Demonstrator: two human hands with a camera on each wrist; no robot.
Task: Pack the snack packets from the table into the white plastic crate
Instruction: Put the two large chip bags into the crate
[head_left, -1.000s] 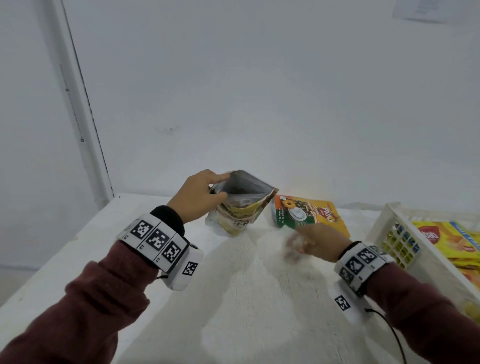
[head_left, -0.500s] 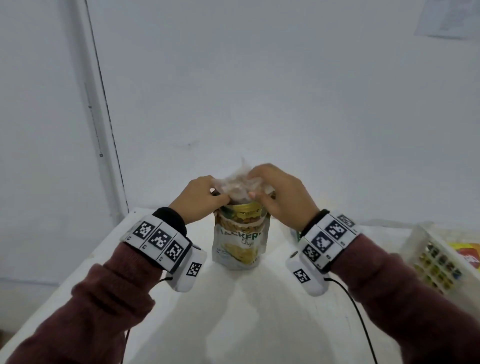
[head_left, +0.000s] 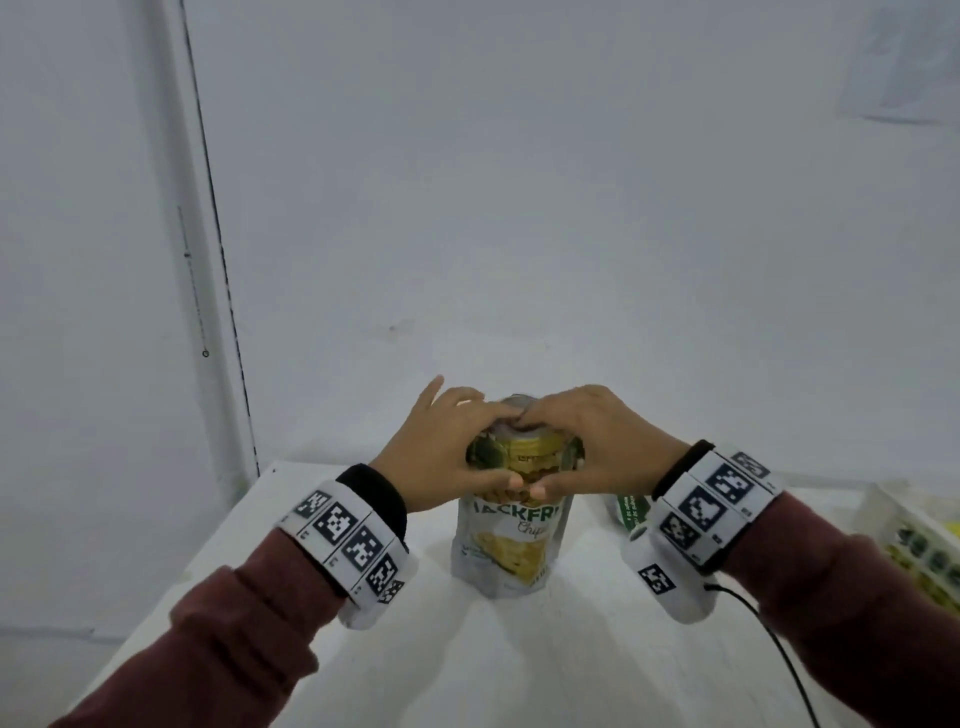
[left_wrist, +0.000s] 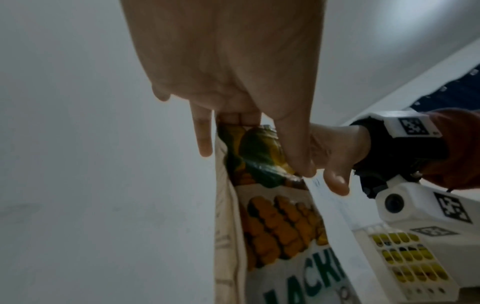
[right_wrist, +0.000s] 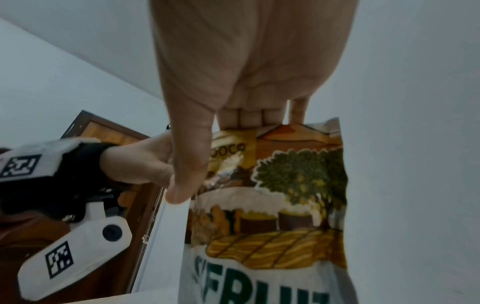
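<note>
A jackfruit chips pouch stands upright on the white table in the head view. My left hand and right hand both pinch its top edge, thumbs in front and fingers behind, folding the top over. The left wrist view shows the pouch from its left side, with my left hand pinching it. The right wrist view shows the pouch with my right hand gripping the top. The white plastic crate sits at the right edge, yellow packets inside.
A green and orange packet lies flat on the table behind my right wrist, mostly hidden. A black cable runs from the right wrist camera across the table. A white wall stands close behind; the table's left edge drops off near my left forearm.
My right hand came from the flat packet to the pouch top. The pouch went from tilted to upright, and both hands now press its top lower and closer together.
</note>
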